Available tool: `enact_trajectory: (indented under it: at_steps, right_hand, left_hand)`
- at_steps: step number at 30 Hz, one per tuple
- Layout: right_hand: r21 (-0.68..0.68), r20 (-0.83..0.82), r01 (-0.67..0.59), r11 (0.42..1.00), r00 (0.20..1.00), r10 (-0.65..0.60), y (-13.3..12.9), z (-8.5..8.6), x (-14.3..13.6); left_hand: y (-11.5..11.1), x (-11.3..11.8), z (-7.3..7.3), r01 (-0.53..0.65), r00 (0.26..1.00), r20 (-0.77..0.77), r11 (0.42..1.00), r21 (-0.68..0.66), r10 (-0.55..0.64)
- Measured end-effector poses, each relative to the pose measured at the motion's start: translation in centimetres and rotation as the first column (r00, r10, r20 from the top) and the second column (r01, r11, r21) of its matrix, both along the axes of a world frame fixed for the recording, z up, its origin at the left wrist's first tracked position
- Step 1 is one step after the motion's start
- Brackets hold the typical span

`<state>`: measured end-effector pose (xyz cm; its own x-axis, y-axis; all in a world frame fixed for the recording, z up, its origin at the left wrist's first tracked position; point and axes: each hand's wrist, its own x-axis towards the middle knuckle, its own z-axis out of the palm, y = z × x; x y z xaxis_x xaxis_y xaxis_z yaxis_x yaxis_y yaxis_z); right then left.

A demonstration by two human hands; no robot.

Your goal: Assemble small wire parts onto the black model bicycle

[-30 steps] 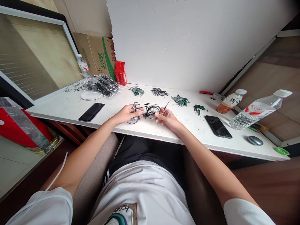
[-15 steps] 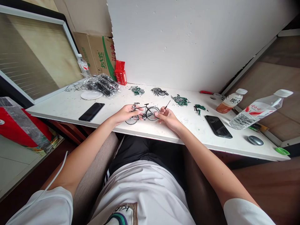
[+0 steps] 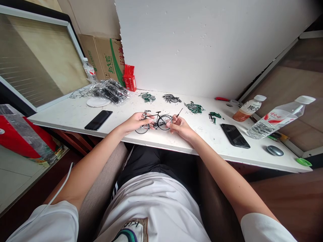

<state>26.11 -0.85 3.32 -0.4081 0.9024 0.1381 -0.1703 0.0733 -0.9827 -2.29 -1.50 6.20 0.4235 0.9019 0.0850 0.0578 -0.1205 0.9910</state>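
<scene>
A black miniature bicycle is held upright near the table's front edge. My left hand is closed on its front end, with thumb and fingers around the fork and frame below the handlebar. My right hand is at the rear wheel, its thumb and fingertip touching the wheel's right edge. A thin dark stick-like tool pokes up from between the right hand's fingers; its kind is too small to make out.
Behind the hands lie piles of green parts and dark parts. Phones lie left and right. A water bottle, a tea bottle and a mouse occupy the right side. Bagged black parts sit back left.
The bicycle and both hands stay almost in place. My right fingers have shifted slightly at the rear wheel, and the stick-like tool has tilted a little.
</scene>
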Motion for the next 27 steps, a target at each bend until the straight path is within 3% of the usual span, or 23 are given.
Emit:
enact_trajectory:
  at_steps: [11, 15, 27]
  right_hand:
    - [-0.041, -0.07, 0.074, 0.996, 0.995, -0.077, -0.28, 0.95, -0.21]
    - [-0.076, -0.09, 0.055, 0.996, 0.994, -0.062, -0.2, 0.92, -0.07]
    - [0.008, 0.005, 0.076, 0.997, 0.997, -0.076, -0.21, 0.47, -0.26]
  left_hand:
    - [0.03, -0.09, -0.02, -0.014, 0.992, 0.126, 0.997, -0.071, 0.023]
    - [0.16, -0.16, -0.04, -0.032, 0.991, 0.128, 0.998, -0.06, 0.04]
    - [0.42, -0.24, -0.46, -0.028, 0.997, 0.076, 0.999, -0.019, 0.03]
